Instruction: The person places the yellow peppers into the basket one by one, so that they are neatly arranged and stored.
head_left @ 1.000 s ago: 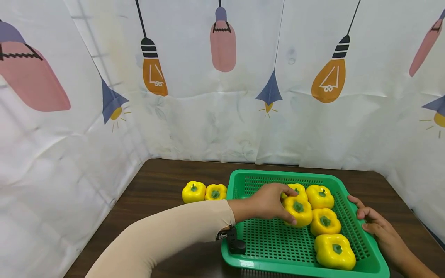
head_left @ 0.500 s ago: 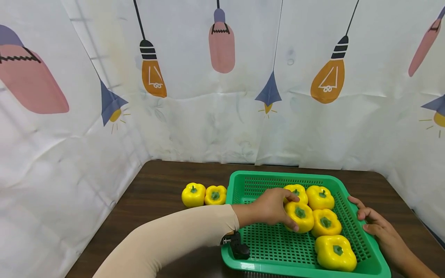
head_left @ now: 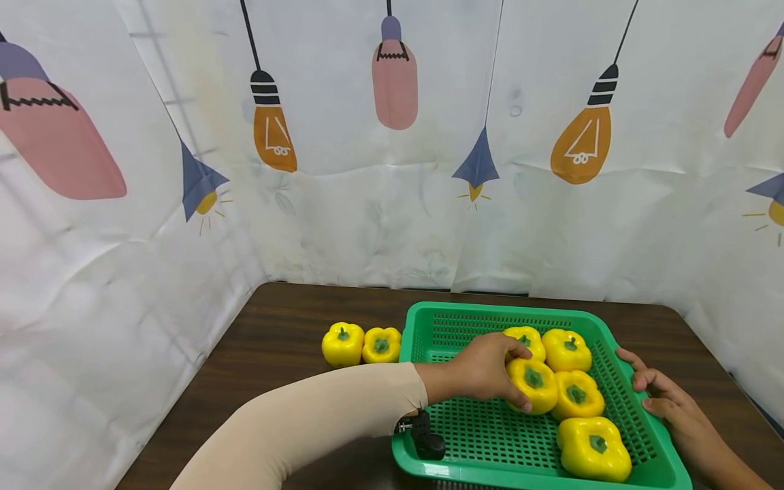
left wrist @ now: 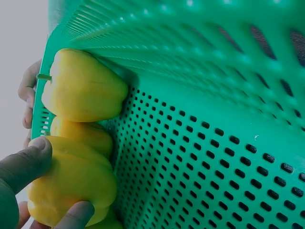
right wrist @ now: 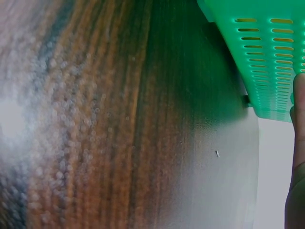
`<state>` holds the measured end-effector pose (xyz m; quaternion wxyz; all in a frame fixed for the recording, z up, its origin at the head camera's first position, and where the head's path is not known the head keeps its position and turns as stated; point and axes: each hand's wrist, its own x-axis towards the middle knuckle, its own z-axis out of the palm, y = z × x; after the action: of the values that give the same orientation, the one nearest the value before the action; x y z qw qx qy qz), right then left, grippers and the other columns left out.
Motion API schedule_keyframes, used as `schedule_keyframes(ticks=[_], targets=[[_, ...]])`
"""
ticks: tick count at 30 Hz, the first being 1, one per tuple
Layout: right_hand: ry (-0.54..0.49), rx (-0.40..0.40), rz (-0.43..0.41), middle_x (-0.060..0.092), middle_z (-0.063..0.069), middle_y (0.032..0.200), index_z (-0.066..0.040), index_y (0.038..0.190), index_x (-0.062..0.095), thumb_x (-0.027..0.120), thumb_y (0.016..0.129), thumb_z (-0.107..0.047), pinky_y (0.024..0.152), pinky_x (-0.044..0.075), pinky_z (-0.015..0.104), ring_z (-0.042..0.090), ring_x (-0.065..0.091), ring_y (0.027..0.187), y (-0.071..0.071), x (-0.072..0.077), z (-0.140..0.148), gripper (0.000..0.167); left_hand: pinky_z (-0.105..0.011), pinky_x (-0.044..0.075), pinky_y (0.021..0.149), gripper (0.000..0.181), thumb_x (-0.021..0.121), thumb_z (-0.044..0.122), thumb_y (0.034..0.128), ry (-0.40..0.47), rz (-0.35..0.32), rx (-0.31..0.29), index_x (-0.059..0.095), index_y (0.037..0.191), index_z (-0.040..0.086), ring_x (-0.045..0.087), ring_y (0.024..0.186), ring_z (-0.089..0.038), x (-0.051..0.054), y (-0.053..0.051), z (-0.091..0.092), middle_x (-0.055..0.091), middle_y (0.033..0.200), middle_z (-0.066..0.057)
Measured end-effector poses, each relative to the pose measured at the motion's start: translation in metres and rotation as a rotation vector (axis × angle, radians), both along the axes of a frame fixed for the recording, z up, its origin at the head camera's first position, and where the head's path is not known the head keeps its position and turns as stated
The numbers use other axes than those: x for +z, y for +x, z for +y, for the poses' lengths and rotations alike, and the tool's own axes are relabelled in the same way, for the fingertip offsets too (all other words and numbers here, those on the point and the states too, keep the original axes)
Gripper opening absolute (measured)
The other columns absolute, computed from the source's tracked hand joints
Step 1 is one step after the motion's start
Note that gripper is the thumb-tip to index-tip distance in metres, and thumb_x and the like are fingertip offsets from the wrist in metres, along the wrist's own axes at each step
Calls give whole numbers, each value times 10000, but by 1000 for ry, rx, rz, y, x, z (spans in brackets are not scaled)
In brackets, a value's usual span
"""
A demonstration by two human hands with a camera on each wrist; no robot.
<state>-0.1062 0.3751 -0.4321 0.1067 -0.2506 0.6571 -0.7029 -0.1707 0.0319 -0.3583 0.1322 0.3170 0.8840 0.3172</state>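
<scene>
My left hand [head_left: 480,367] grips a yellow bell pepper [head_left: 534,388] with a green stem, inside a green plastic basket [head_left: 465,469]. In the left wrist view the thumb and fingers lie around that pepper [left wrist: 71,176]. It sits close against the neighbouring peppers; whether it bears on the basket floor is hidden. Several more peppers fill the right half, among them one at the near right [head_left: 593,449], one behind it [head_left: 577,395] and one at the back [head_left: 567,350]. My right hand [head_left: 676,412] holds the basket's right rim, fingers curled over it.
Two yellow bell peppers stand on the dark wooden table [head_left: 245,361] left of the basket: one upright [head_left: 342,345], the other [head_left: 381,346] beside it. A white curtain [head_left: 367,224] printed with lamps hangs behind. A small black device [head_left: 422,435] sits at my left wrist.
My left hand has come down and slightly nearer with the bell pepper, which now sits lower among the others. The right hand stays on the rim; the view has shifted slightly.
</scene>
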Motion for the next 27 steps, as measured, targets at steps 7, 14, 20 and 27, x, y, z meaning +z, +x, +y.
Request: schedule_keyframes(ticks=[7, 14, 20, 27], targets=[[-25, 21, 19, 142, -128, 1635, -122, 1161, 467, 161, 1034, 99, 921, 568, 344, 34, 442, 1354, -2, -5, 4, 399, -133, 472, 870, 744, 1008, 334, 638, -4, 8, 22, 701, 1300, 187, 585, 1045, 21, -2, -1, -2, 657, 1208, 141], [-31, 22, -10, 125, -126, 1629, -131, 1154, 469, 167, 1046, 84, 926, 567, 351, 37, 456, 1344, -2, -2, 2, 386, -121, 478, 852, 745, 1004, 334, 645, -6, 19, -5, 702, 1307, 169, 593, 1042, 36, -7, -3, 1, 670, 1210, 138], [-1, -12, -33, 108, -97, 1620, -113, 1138, 463, 188, 1058, 77, 916, 573, 358, 26, 483, 1316, 1, 2, -1, 345, -126, 470, 841, 720, 1007, 352, 636, -40, 3, 20, 721, 1278, 201, 549, 1027, 28, -11, 0, 2, 650, 1142, 152], [-51, 26, -22, 123, -119, 1635, -108, 1151, 461, 165, 1044, 99, 934, 566, 365, 43, 457, 1347, 0, -3, 0, 376, -143, 459, 855, 726, 1003, 378, 635, -90, 9, 41, 707, 1279, 221, 510, 1023, -3, -14, 2, 2, 643, 1098, 156]])
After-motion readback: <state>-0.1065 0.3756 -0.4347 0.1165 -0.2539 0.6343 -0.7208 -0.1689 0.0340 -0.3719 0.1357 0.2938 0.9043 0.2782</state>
